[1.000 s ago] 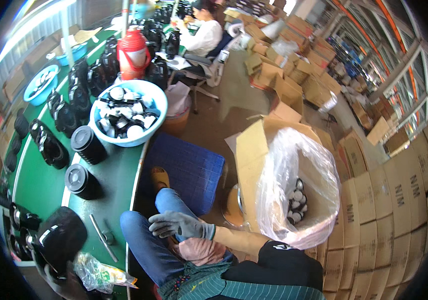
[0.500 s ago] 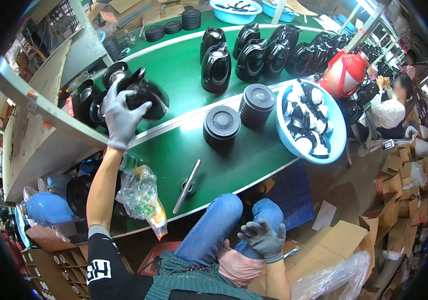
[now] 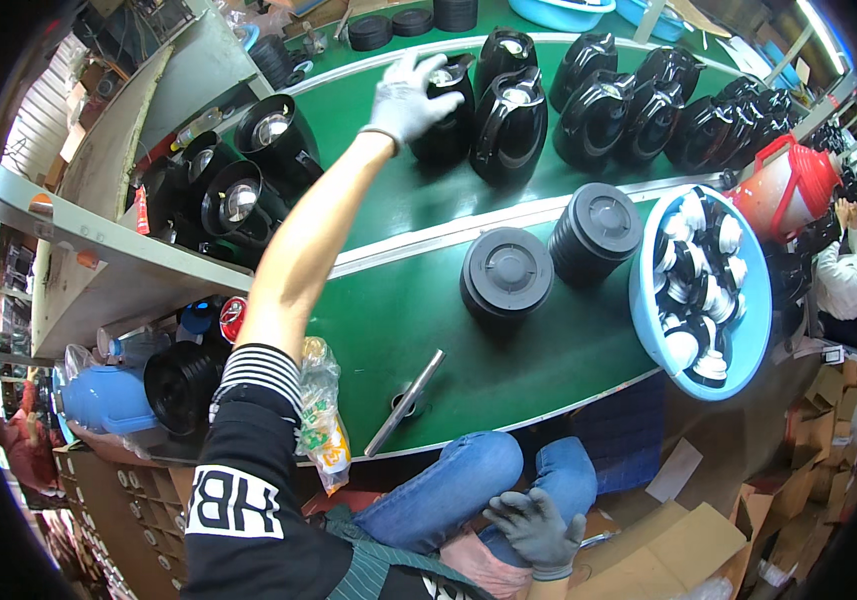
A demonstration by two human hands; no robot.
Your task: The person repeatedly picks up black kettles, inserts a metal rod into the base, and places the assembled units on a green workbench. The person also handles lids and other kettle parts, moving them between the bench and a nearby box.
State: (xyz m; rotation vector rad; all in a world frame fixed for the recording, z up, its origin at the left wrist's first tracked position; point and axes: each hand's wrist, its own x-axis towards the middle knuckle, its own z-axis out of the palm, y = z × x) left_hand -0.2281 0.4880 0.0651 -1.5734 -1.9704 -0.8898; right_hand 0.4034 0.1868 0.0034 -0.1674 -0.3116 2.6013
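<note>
My left hand (image 3: 408,100), in a grey glove, reaches far over the green bench. Its fingers and thumb curve round the upper part of a glossy black jug (image 3: 445,138), which stands upright beside a second black jug (image 3: 510,130); the glove hides part of the held jug. Several similar black jugs stand in groups to the right. My right hand (image 3: 536,530), also gloved, hovers by my knees with fingers spread and nothing in it. Two stacks of round black lids, a nearer stack (image 3: 506,275) and a farther stack (image 3: 598,230), stand mid-bench.
A light-blue basin (image 3: 653,320) of black-and-white stoppers sits at the bench's right, beside a red flask (image 3: 783,190). Open black jug bodies (image 3: 273,130) crowd the left by a metal frame (image 3: 98,235). A metal tube (image 3: 405,402) and plastic bag (image 3: 323,425) lie nearer. A cardboard box (image 3: 648,560) is lower right.
My left hand has carried the black jug from the left side of the bench rightward to the standing jugs. My right hand stays low and open. The view has shifted left.
</note>
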